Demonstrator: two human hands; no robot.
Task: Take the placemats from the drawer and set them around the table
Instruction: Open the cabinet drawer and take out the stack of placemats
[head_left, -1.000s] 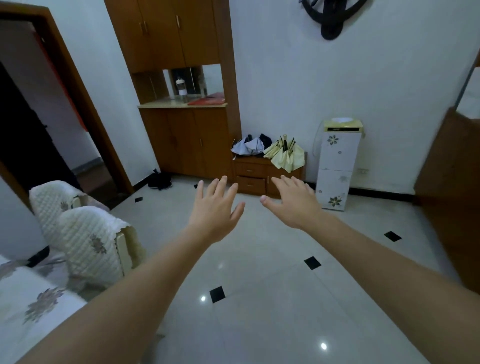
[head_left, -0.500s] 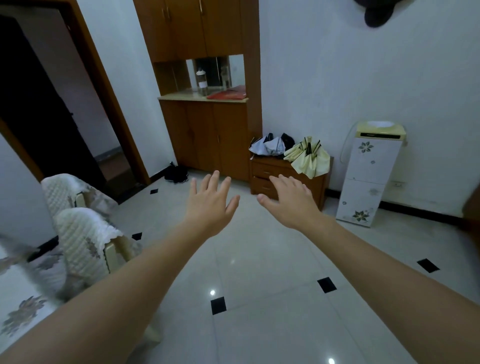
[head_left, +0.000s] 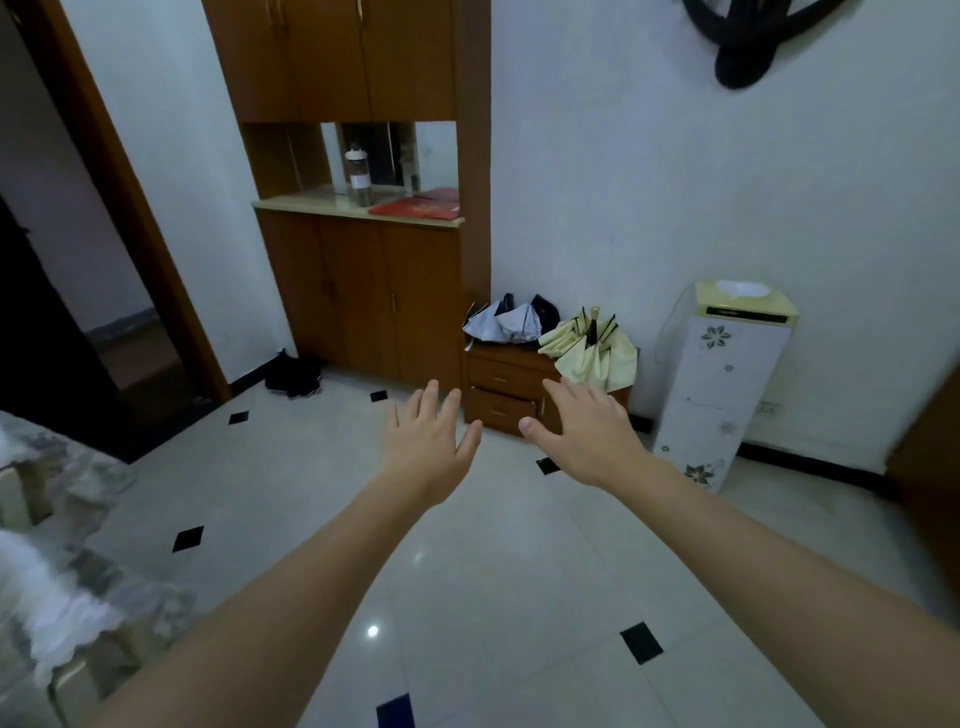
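Note:
Both my arms reach forward over the tiled floor. My left hand (head_left: 428, 447) and my right hand (head_left: 587, 434) are spread flat, palms down, holding nothing. Beyond them, against the far wall, stands a low wooden drawer unit (head_left: 506, 387) with two shut drawers. My right hand partly covers its right side. No placemats are in view. A cloth-covered table edge (head_left: 57, 467) shows blurred at the left.
Folded umbrellas (head_left: 589, 345) lie on the drawer unit. A tall wooden cabinet (head_left: 363, 291) stands to its left, a white water dispenser (head_left: 722, 379) to its right. A dark doorway (head_left: 47, 322) opens at the left; dark shoes (head_left: 293, 376) lie near it.
The view has moved closer to the drawer unit and cabinet. The covered chairs have slid out to the left edge. Both hands stay spread and empty.

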